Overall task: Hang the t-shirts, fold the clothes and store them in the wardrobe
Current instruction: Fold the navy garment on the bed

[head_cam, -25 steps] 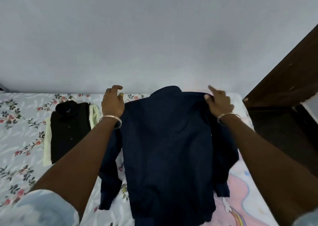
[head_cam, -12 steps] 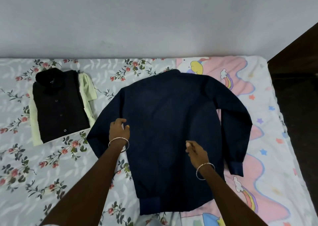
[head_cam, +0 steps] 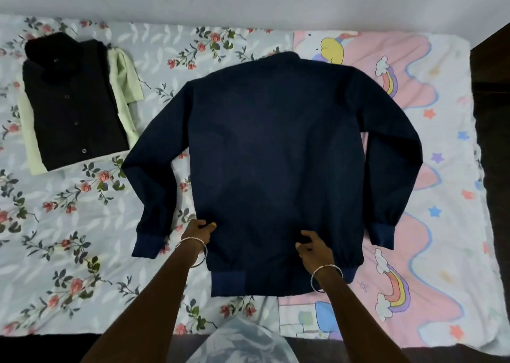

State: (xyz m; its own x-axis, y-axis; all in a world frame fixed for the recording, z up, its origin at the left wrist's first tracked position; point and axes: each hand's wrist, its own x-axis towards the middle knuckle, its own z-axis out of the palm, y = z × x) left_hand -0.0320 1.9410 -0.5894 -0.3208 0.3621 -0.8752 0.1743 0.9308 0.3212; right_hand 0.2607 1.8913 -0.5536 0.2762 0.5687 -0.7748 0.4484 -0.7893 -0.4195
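Navy jacket [head_cam: 276, 147]: lies flat, collar far, hem near, long axis running away from left hand [head_cam: 199, 231] pinching its left edge and right hand [head_cam: 314, 248] pinching cloth near the hem.

navy jacket [head_cam: 276, 155] flat on bed [head_cam: 82, 238], back up, sleeves angled down both sides. left hand [head_cam: 197, 231] grips its lower left edge; right hand [head_cam: 314, 248] curled on the lower back, probably pinching fabric. folded black shirt [head_cam: 74, 106] on pale green garment [head_cam: 124, 78], far left
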